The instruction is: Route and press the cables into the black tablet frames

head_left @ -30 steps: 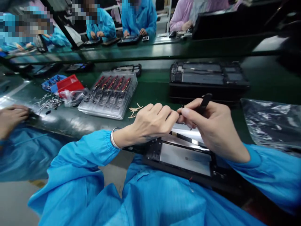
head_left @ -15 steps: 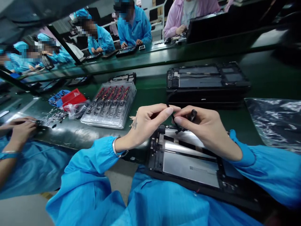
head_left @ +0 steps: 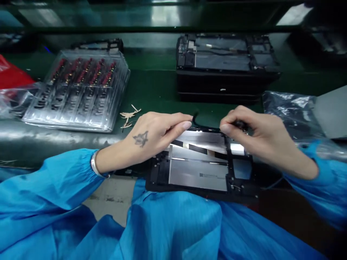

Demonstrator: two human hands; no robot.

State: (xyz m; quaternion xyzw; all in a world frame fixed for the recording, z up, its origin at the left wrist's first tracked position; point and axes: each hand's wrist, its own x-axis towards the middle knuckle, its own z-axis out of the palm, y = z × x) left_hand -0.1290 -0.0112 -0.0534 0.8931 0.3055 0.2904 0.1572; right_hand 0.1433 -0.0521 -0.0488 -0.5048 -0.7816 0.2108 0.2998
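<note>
In the head view an opened tablet (head_left: 199,175) with silver battery packs and a dark frame lies at the bench's front edge. Above its far left corner, my left hand (head_left: 159,131) is closed in a pinch on a thin, curved black strip (head_left: 195,119). My right hand (head_left: 253,135) is closed too, over the tablet's far right part. Between its fingers sits a small dark piece (head_left: 240,125), too blurred to name. A gap separates the two hands. My fingers hide parts of the tablet's far edge.
A stack of similar opened devices (head_left: 227,77) stands behind the tablet. Left are clear plastic trays (head_left: 81,94) of small red and black parts, a red bin (head_left: 12,74), and pale scraps (head_left: 128,117). A dark plastic bag (head_left: 288,110) lies right.
My view has swung down, and the co-workers are out of sight. My hands, close together before, have moved apart, with the right one further right.
</note>
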